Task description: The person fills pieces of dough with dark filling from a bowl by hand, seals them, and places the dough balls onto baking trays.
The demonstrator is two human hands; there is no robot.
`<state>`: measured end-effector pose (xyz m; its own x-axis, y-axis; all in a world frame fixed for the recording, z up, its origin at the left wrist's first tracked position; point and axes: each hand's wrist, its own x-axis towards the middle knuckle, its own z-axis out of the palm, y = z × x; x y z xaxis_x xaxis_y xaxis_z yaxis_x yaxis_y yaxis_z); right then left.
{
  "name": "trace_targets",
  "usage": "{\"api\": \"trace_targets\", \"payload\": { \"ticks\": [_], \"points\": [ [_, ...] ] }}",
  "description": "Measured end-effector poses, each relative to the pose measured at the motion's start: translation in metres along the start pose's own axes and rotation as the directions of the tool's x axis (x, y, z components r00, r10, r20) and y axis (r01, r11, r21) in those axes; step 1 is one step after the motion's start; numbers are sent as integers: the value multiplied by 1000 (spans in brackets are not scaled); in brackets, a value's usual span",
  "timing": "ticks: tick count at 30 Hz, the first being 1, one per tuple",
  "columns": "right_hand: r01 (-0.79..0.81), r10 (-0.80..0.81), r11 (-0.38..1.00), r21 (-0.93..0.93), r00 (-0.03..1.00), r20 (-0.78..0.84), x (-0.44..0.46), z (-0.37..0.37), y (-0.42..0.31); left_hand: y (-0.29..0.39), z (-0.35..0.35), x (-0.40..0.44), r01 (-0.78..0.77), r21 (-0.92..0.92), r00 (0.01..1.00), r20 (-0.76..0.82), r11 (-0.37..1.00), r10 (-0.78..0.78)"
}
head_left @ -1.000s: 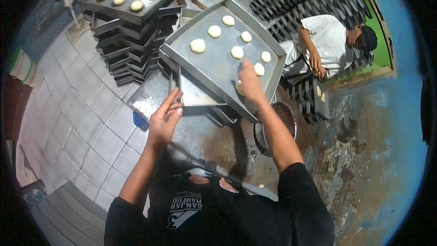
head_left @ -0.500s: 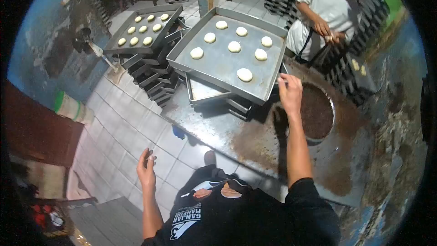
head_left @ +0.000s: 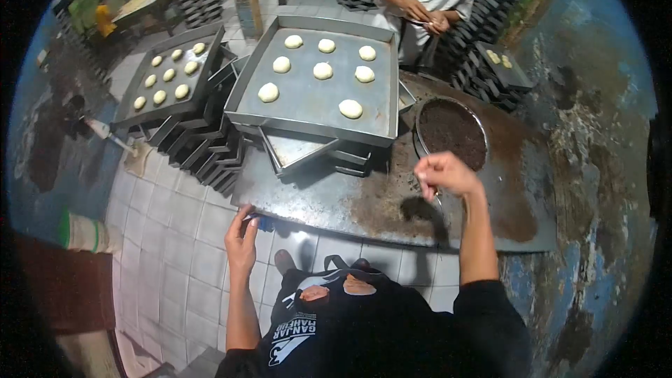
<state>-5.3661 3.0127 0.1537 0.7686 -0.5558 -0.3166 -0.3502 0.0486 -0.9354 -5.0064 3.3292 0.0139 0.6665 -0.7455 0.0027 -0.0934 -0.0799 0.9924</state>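
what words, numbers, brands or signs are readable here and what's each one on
"GANJAR MAHFUD": white print on the front of the wearer's black shirt
"3": large white figure beside those words, same shirt
Any finer print by the words is too small to read.
No other text is readable.

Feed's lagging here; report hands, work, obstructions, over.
Left hand open near stained grey metal table; right hand over it, grip unclear. Square, shallow grey metal tray: eight round pale dough pieces. Nothing covering them.
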Motion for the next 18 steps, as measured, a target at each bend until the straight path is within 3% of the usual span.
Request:
{"api": "trace_targets", "payload": {
  "ticks": [1, 2, 3, 4, 5, 6, 7, 9, 10, 12, 14, 16, 17, 18],
  "points": [
    [39, -45, 961, 273, 999, 13, -6, 12, 41, -12, -10, 7, 25, -2, 1000, 17, 1000, -25],
    [-61, 105, 886, 460, 992, -71, -8, 27, 97, -21, -20, 16, 44, -5, 999, 28, 999, -44],
    [-168, 213, 944, 283, 968, -134, -9, 44, 143, -17, -33, 27, 80, 10, 994, 69, 997, -80],
    [-290, 227, 829, -478, 956, -187, -20, 67, 165, -16, -44, 45, 25, 35, 996, 84, 999, -28],
    [-307, 251, 484, -819, 946, -207, -29, 91, 177, -17, -60, 58, -15, 67, 996, 86, 998, 9],
    [-331, 219, 426, -842, 941, -259, -33, 110, 182, -17, -77, 68, -44, 119, 994, 105, 992, 31],
    [-288, 53, 758, -585, 922, -384, -30, 117, 188, -14, -88, 87, -46, 76, 992, 118, 996, 37],
    [-313, 214, 947, -76, 789, -576, -6, 121, 160, -3, -96, 127, -54, 46, 996, 77, 997, 51],
    [-119, 179, 983, 139, 784, -594, 12, 111, 166, 7, -93, 151, -71, 31, 995, 69, 997, 69],
    [46, 172, 967, 250, 607, -776, 49, 104, 113, 41, -82, 197, -198, 208, 979, 83, 958, 184],
    [111, 154, 960, 257, 557, -816, 81, 83, 86, 41, -67, 252, -265, 217, 964, 82, 939, 253],
    [142, 116, 968, 208, 480, -870, 114, 68, 72, 55, -46, 291, -204, 225, 979, 61, 953, 196],
    [48, 40, 996, 71, 464, -885, 128, 55, 82, 39, -35, 315, -222, 220, 975, 46, 950, 217],
    [-51, -38, 996, -70, 461, -887, 147, 38, 103, 40, -26, 324, -260, 333, 965, 60, 906, 255]
  ]
}}
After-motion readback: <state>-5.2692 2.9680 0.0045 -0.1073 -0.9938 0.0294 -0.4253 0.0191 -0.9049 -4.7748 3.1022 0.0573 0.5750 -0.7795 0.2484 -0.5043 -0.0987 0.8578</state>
